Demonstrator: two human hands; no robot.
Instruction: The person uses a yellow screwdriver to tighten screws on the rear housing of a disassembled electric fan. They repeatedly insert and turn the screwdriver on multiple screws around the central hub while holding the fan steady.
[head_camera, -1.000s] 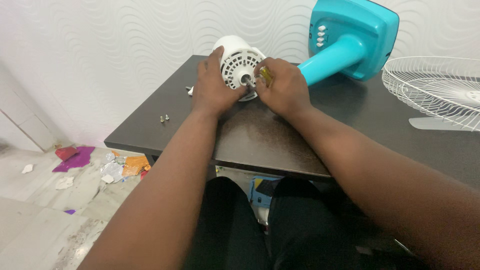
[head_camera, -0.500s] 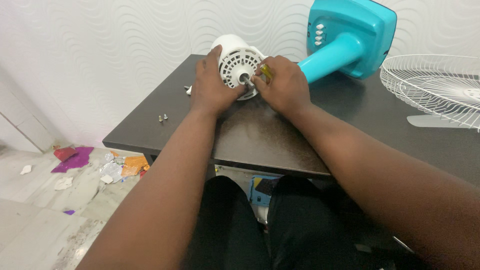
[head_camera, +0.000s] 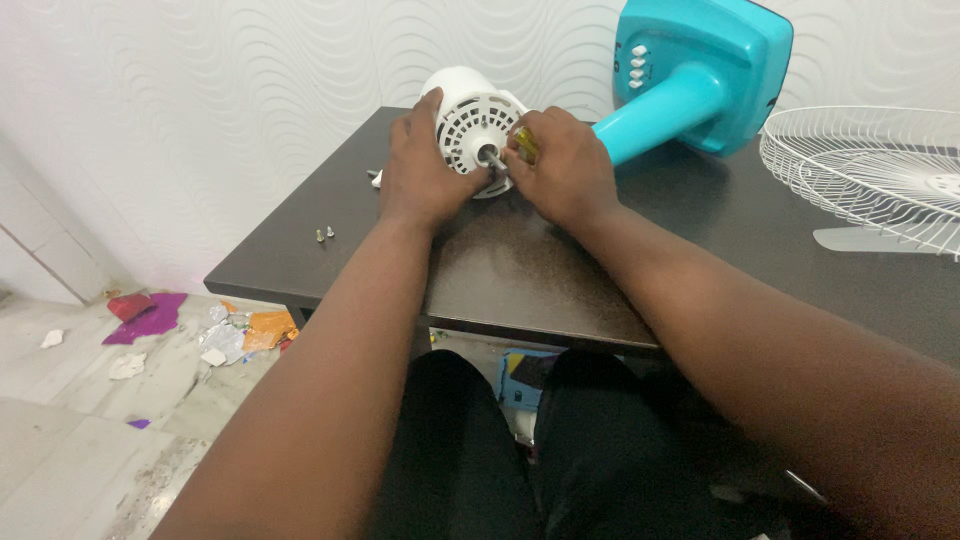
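In the head view, a white, rounded plastic fan motor housing lies on its side at the far edge of a dark brown, glossy wooden table, close to the white wall with a wavy relief pattern. The housing's face is turned toward the camera: it is pierced by rings of small ventilation slots, and a short metal shaft sticks out from its middle. From the housing a turquoise plastic neck runs back and to the right into a turquoise, square fan base tipped up on its edge, with a row of small white buttons on it.

The left hand is clasped around the left side of the housing, thumb over the top and fingers against its face. The right hand is clenched just beside the shaft, gripping a small yellow-handled tool; the tool's tip is hidden, so I cannot tell where it touches.

Two small metal screws stand on the table, well to the left of the hands. A white wire fan guard lies flat at the table's right end. Scraps of coloured paper and foil litter the pale tiled floor below on the left.
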